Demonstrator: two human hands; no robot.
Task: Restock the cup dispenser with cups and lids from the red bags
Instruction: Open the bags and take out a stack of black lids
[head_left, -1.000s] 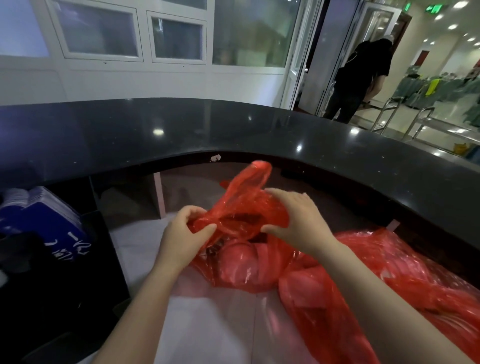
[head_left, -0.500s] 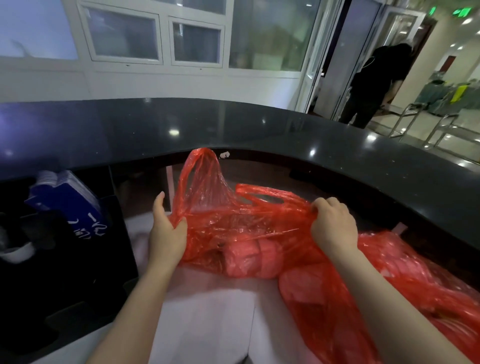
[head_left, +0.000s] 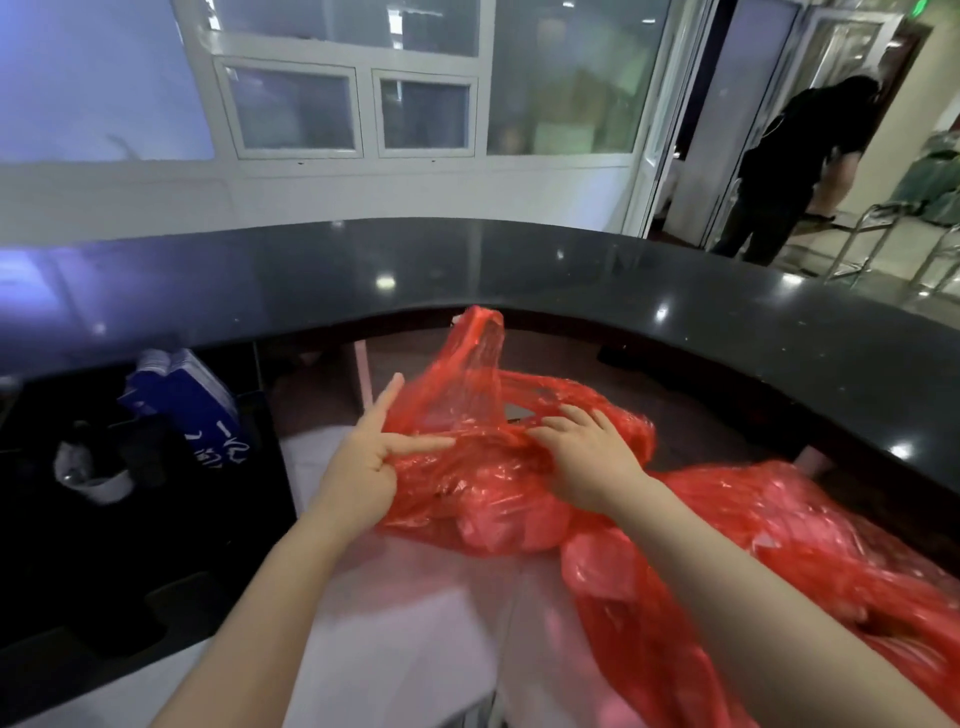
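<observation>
**Behind the curved counter, two hands at a red bag**

On the white surface (head_left: 415, 623) lies the nearer red bag (head_left: 483, 499) (a second red bag (head_left: 805, 545) touches it, rightward). Left hand (head_left: 363, 462) pinches its film, two fingers straight; right hand (head_left: 587, 462) clutches its bunched top.

Item: I see a white lower work surface (head_left: 415, 623) behind a curved black counter (head_left: 519, 270). On the white surface I count two red bags: one bag (head_left: 493, 499) at centre, a second bag (head_left: 779, 545) touching it on the right.
</observation>
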